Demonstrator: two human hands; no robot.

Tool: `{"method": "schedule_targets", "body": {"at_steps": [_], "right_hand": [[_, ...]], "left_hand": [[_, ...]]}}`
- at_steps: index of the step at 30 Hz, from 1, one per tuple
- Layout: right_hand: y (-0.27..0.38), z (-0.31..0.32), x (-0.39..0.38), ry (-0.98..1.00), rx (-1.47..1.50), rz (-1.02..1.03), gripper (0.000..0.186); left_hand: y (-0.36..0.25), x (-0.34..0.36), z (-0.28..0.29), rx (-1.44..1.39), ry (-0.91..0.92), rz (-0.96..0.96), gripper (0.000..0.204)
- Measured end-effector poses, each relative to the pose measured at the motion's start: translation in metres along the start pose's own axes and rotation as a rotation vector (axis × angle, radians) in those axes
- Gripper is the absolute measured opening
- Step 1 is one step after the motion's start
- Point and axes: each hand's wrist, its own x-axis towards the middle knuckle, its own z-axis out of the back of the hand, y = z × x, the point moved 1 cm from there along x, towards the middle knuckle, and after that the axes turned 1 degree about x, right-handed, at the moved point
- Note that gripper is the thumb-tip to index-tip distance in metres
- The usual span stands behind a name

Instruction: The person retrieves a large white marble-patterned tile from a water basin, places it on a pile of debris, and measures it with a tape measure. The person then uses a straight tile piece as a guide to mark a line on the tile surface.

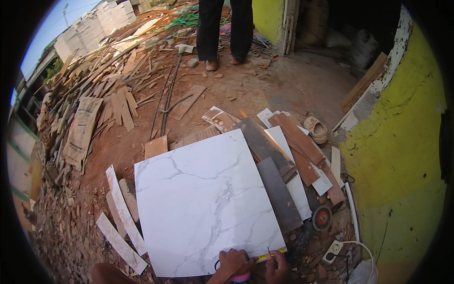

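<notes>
A large square white tile (198, 199) with grey marble veins lies flat in front of me. At its near edge, my left hand (235, 263) is closed around a tape measure with a pink case (241, 277), which my fingers partly hide. The yellow tape blade (263, 258) runs to the right along that edge, toward the tile's near right corner. Just right of it, my right hand (277, 266) pinches a thin, dark, pencil-like stick (268, 250) pointing up beside the blade. A dark curved loop (217, 265) shows next to my left hand.
An angle grinder's disc (322, 218) and a white socket block (334, 251) with its cord lie at the right. Tile offcuts (279, 191) and a beige clog (315, 130) sit beyond. Narrow strips (124, 208) lie left. A person (222, 33) stands ahead near scrap wood.
</notes>
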Motion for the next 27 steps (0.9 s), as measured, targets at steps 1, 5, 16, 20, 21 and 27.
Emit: {"method": "schedule_targets", "body": {"at_steps": [1,5,16,20,21,27], "right_hand": [[0.001,0.0,0.0,0.0,0.013,-0.001,0.024],[-0.003,-0.002,-0.002,0.008,-0.005,-0.009,0.025],[-0.001,0.001,-0.003,0.008,0.01,-0.011,0.027],[0.005,0.0,-0.004,0.03,0.006,-0.036,0.03],[0.005,0.0,-0.004,0.036,0.005,-0.035,0.031],[0.015,0.005,0.001,0.046,0.023,-0.023,0.034]], "left_hand": [[0.0,0.0,0.0,-0.005,-0.009,0.002,0.066],[0.0,-0.002,-0.002,-0.029,-0.053,-0.035,0.066],[0.0,0.001,-0.005,0.037,-0.068,-0.037,0.064],[0.003,-0.001,-0.006,0.033,-0.078,-0.023,0.064],[0.003,-0.001,-0.006,0.025,-0.077,-0.025,0.065],[-0.006,-0.004,0.004,0.021,-0.035,0.01,0.065]]}}
